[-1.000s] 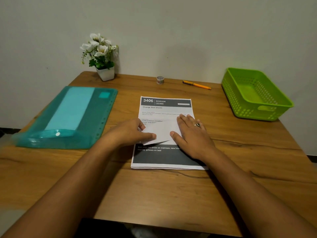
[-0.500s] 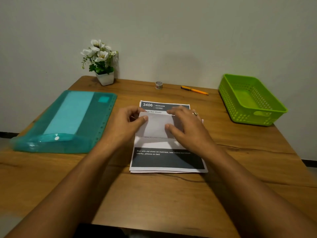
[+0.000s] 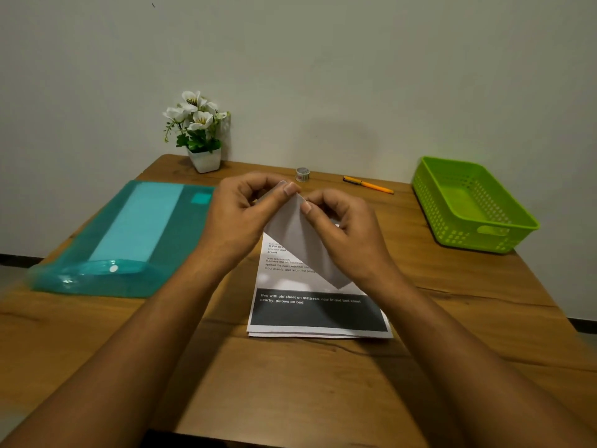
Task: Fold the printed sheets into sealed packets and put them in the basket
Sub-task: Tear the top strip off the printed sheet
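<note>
Wooden table (image 3: pixel 290 383) against a pale wall: stack of printed sheets (image 3: pixel 318 313) lying at centre, with one folded sheet (image 3: pixel 300 240) held tilted above it. Left hand (image 3: pixel 239 218) and right hand (image 3: pixel 352 240) each pinch the sheet's upper end between thumb and forefinger. Green basket (image 3: pixel 468 234) far right, well apart from the sheets; teal folder (image 3: pixel 181 240) left; potted flowers (image 3: pixel 200 130), tape roll (image 3: pixel 302 174) and orange pen (image 3: pixel 368 184) along the far edge.

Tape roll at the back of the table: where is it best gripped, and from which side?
Probably pinch the tape roll across its outer face, coming from above and the near side: it is a short cylinder standing apart from the pen, with the room wall close behind it.
</note>
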`<state>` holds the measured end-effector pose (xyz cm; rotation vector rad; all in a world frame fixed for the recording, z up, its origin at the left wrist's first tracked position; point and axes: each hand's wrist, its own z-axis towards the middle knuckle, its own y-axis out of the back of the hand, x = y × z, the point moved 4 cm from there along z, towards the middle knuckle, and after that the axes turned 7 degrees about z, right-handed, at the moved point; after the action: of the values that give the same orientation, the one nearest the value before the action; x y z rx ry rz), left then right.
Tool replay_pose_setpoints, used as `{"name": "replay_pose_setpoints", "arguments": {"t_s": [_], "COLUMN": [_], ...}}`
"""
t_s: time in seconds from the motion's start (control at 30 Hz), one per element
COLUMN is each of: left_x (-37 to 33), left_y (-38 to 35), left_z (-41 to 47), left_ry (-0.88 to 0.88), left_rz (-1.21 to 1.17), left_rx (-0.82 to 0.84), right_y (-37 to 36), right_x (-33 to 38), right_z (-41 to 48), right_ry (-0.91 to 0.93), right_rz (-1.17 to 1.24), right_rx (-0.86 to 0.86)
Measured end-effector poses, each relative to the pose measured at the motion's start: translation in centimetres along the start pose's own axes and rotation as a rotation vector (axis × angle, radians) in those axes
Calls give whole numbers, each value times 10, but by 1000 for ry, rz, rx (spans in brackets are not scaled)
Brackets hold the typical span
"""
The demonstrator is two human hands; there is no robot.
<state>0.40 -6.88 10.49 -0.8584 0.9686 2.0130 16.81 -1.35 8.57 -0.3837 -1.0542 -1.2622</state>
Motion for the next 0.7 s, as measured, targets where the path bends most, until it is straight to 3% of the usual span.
{"name": "replay_pose_setpoints", "arguments": {"t_s": [0.23, 0.43, 0.57, 0.7], "left_x": [10, 34, 53, 47], "left_y": [17, 23, 21, 14], "left_z": [4, -4, -14, -9], "left_ry": [73, 181, 246, 162], "left_rz": [-134, -193, -12, 233], "left_rx": [-162, -248, -154, -29], "right_y": [32, 57, 74, 73], "right_x": [-45, -58, -47, -22], "right_z": [-19, -29, -14, 6], "right_ry": [-164, -298, -288, -190], "right_rz": [-47, 170, 381, 364], "right_rx": [12, -121, -338, -333]}}
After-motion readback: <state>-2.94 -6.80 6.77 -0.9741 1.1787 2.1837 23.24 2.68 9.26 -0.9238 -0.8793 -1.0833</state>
